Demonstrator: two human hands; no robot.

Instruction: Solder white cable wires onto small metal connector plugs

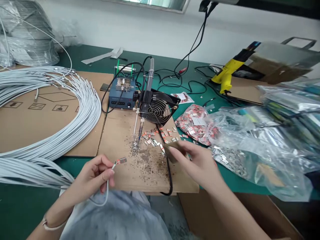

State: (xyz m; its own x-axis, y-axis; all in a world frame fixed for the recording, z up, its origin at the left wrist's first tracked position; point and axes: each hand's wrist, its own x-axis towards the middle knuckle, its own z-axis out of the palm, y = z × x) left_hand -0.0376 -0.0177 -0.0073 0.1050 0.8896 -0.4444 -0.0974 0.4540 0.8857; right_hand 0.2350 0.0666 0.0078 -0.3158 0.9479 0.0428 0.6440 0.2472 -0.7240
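My left hand (100, 175) is closed around a white cable (107, 190) near its end. A small circuit board (122, 160) with a red part sits at that cable's tip. My right hand (195, 161) pinches a flat brown piece (174, 149) at the right side of the cardboard, beside scattered small red-and-white boards (152, 141); what the piece is I cannot make out. Between the hands and farther back, a soldering iron (147, 96) is fixed tip down on a stand. Solder debris (135, 147) lies heaped under the tip.
A blue soldering station (122, 95) and a black fan (160, 110) stand behind the iron. Bundled white cables (85, 113) cover the left. Bags of red boards (193, 125) and metal pieces (230, 160) lie right. A black cord (169, 173) crosses the cardboard. A yellow heat gun (228, 73) rests farther back.
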